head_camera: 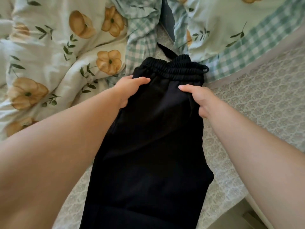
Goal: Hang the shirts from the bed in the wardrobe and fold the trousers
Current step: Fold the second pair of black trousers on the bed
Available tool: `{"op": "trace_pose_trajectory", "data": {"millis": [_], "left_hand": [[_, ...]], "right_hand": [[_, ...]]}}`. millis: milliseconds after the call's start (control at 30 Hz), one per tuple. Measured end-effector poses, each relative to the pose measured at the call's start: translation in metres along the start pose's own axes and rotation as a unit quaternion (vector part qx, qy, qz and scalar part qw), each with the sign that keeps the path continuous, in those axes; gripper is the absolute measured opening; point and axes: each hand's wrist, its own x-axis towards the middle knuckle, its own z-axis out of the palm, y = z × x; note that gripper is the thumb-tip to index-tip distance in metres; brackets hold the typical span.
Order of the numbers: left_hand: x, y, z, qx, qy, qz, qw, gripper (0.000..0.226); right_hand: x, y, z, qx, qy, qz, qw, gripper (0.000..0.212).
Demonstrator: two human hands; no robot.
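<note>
Black trousers [148, 146]: lying lengthwise on the mattress [255, 100], with the waist end pointing away from the person and the legs running down out of the bottom of the view.
Waistband [173, 68]: elastic and gathered, sitting at the far end and touching the edge of the duvet [49, 55].
Drawstring [166, 51]: one black end is trailing out past the waistband onto the mattress, and a small loop is showing at the band's right end.
Left hand [130, 90]: gripping the left edge of the trousers just below the waistband, thumb lying on top of the cloth and fingers curling round the edge.
Right hand [199, 100]: gripping the right edge at about the same height, thumb pressing on top and fingers curling under the fabric.
Forearms: both bare and reaching forward, one on each side of the trousers.
Duvet: rumpled, cream with orange flowers, filling the far left, while its green checked side [140, 38] is showing beside the waistband.
Mattress: carrying a pale patterned cover, and lying bare to the right of the trousers.
</note>
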Motion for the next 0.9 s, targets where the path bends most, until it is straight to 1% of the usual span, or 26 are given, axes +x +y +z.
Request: {"op": "trace_pose_trajectory", "data": {"millis": [33, 67, 100, 133, 167, 200, 233, 267, 300, 333, 367, 400, 433, 467, 500, 533, 600, 633, 700, 733, 800, 867, 900], "left_hand": [[-0.005, 0.005, -0.01, 0.016, 0.004, 0.036, 0.999, 0.033], [-0.01, 0.012, -0.022, 0.043, 0.005, 0.078, 0.996, 0.025], [-0.013, 0.022, -0.034, 0.077, 0.009, 0.121, 0.99, 0.025], [-0.015, 0.033, -0.043, 0.117, 0.017, 0.161, 0.98, 0.029], [-0.015, 0.044, -0.051, 0.161, 0.036, 0.198, 0.966, 0.035], [-0.013, 0.052, -0.053, 0.208, 0.069, 0.236, 0.947, 0.04], [-0.01, 0.055, -0.051, 0.25, 0.116, 0.271, 0.922, 0.043], [-0.008, 0.054, -0.044, 0.271, 0.169, 0.301, 0.899, 0.045], [-0.008, 0.048, -0.035, 0.263, 0.223, 0.317, 0.884, 0.046], [-0.01, 0.039, -0.024, 0.239, 0.27, 0.317, 0.877, 0.047], [-0.011, 0.026, -0.015, 0.223, 0.302, 0.312, 0.873, 0.049], [-0.014, 0.009, -0.006, 0.242, 0.316, 0.313, 0.862, 0.052], [-0.017, -0.011, 0.002, 0.295, 0.311, 0.324, 0.844, 0.054], [-0.02, -0.033, 0.01, 0.363, 0.287, 0.344, 0.817, 0.054], [-0.023, -0.056, 0.015, 0.432, 0.253, 0.358, 0.788, 0.055], [-0.026, -0.079, 0.018, 0.496, 0.219, 0.349, 0.765, 0.055], [-0.028, -0.118, 0.017, 0.596, 0.168, 0.274, 0.736, 0.062], [-0.025, -0.133, 0.012, 0.627, 0.156, 0.235, 0.726, 0.066], [-0.014, -0.144, -0.001, 0.647, 0.159, 0.197, 0.72, 0.071], [-0.008, -0.142, -0.005, 0.65, 0.161, 0.183, 0.72, 0.072], [0.0, -0.132, -0.008, 0.659, 0.154, 0.155, 0.72, 0.072], [-0.006, -0.128, -0.008, 0.648, 0.162, 0.158, 0.727, 0.07], [-0.017, -0.13, -0.007, 0.63, 0.175, 0.177, 0.736, 0.069]], "right_hand": [[-0.005, -0.005, -0.006, 0.0, -0.033, -0.014, 0.999, 0.036], [-0.009, -0.011, -0.011, -0.005, -0.068, -0.037, 0.997, 0.037], [-0.013, -0.019, -0.015, -0.014, -0.101, -0.072, 0.992, 0.038], [-0.015, -0.028, -0.017, -0.033, -0.12, -0.109, 0.986, 0.038], [-0.016, -0.037, -0.016, -0.055, -0.117, -0.147, 0.981, 0.036], [-0.015, -0.046, -0.012, -0.073, -0.092, -0.177, 0.977, 0.036], [-0.012, -0.052, -0.007, -0.089, -0.044, -0.198, 0.975, 0.04], [-0.009, -0.055, -0.001, -0.119, 0.029, -0.213, 0.969, 0.048], [-0.007, -0.053, 0.005, -0.169, 0.133, -0.229, 0.949, 0.056], [-0.009, -0.047, 0.011, -0.234, 0.236, -0.259, 0.907, 0.062], [-0.014, -0.038, 0.016, -0.301, 0.304, -0.311, 0.849, 0.061], [-0.02, -0.024, 0.021, -0.365, 0.324, -0.369, 0.791, 0.058], [-0.027, -0.007, 0.026, -0.416, 0.304, -0.417, 0.749, 0.054], [-0.032, 0.013, 0.031, -0.456, 0.261, -0.45, 0.722, 0.05], [-0.035, 0.036, 0.034, -0.487, 0.216, -0.467, 0.706, 0.048], [-0.038, 0.059, 0.035, -0.514, 0.178, -0.473, 0.693, 0.048], [-0.041, 0.099, 0.031, -0.583, 0.106, -0.452, 0.667, 0.051], [-0.04, 0.115, 0.025, -0.626, 0.068, -0.424, 0.651, 0.054], [-0.034, 0.137, 0.008, -0.69, 0.015, -0.37, 0.622, 0.06], [-0.029, 0.142, -0.001, -0.705, 0.009, -0.355, 0.614, 0.062], [-0.022, 0.144, -0.014, -0.724, 0.027, -0.332, 0.604, 0.065], [-0.024, 0.141, -0.015, -0.737, 0.066, -0.297, 0.603, 0.067], [-0.03, 0.141, -0.012, -0.738, 0.094, -0.286, 0.604, 0.067]]}}
